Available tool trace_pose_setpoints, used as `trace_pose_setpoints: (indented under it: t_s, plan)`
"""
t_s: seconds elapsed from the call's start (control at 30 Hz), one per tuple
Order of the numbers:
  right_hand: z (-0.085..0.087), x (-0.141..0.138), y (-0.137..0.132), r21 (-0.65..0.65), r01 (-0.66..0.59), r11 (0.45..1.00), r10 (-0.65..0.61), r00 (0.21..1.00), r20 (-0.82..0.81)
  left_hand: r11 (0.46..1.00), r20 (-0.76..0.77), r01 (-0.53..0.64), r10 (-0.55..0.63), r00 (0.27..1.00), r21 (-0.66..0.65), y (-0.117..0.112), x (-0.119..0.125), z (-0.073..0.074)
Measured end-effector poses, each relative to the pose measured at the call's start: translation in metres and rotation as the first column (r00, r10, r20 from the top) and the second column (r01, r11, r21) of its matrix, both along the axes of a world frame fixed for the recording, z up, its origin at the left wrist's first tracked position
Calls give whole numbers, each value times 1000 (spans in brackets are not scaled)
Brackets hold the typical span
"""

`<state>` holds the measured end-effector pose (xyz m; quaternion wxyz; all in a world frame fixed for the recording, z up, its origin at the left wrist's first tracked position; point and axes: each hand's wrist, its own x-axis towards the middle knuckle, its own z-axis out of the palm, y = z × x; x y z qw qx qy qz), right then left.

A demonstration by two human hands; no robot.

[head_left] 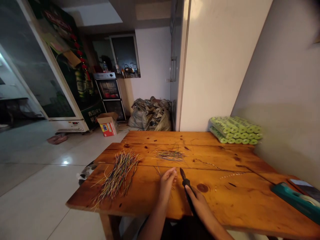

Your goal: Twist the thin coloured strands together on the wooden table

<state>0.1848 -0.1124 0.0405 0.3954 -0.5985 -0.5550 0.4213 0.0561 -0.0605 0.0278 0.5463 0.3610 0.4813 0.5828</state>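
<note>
My right hand [196,198] is wrapped round the black handle of a soldering iron [184,178], its dark tapered tip pointing away from me. Just left of that tip, my left hand [168,178] has its fingers pinched together. Whatever lies between those fingertips is too small to make out. A few thin wires [157,170] rest on the table beside my left hand. A large bundle of coloured wires [120,175] is spread at the left of the table. Beyond my hands lies a smaller pile of wires [170,154].
The wooden table [150,196] carries a thin dark strand [212,164] and a row of small pale bits [231,175] to the right. A green tape dispenser [295,201] sits near the right edge. Green wrapped rolls [235,130] are stacked at the back right.
</note>
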Motion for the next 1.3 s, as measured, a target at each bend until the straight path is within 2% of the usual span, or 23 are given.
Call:
trace_pose_setpoints:
  t_s: [0.13, 0.57, 0.67, 0.77, 0.87, 0.97, 1.1, 1.3]
  plan:
    - [-2, -8, 4, 13, -30, 999, 30, 999, 18, 991, -53, -102, 106, 993, 82, -1, -10, -3]
    - [-2, -21, 0, 49, -53, 997, 52, 998, 21, 976, -113, -176, 190, 975, 127, 6, -14, -8]
    - [-6, -21, 2, 0, -64, 998, 64, 997, -34, 967, -144, -200, 223, 964, 161, 5, -17, -8]
    - [-10, -21, 4, -100, -101, 990, 81, 979, -188, 960, -165, -211, 242, 956, 186, 4, -19, -7]
    - [-11, -22, 3, -181, -108, 978, 41, 940, -338, 956, -178, -223, 257, 950, 191, 3, -20, -6]
    - [-10, -23, 3, -223, -83, 971, -16, 913, -409, 951, -178, -242, 276, 945, 190, 3, -21, -7]
    - [-10, -23, 4, -229, -57, 972, -48, 902, -430, 950, -178, -248, 282, 943, 192, 3, -21, -10]
    - [-9, -23, 2, -188, -32, 982, -37, 935, -353, 953, -185, -225, 263, 947, 203, 3, -20, -11]
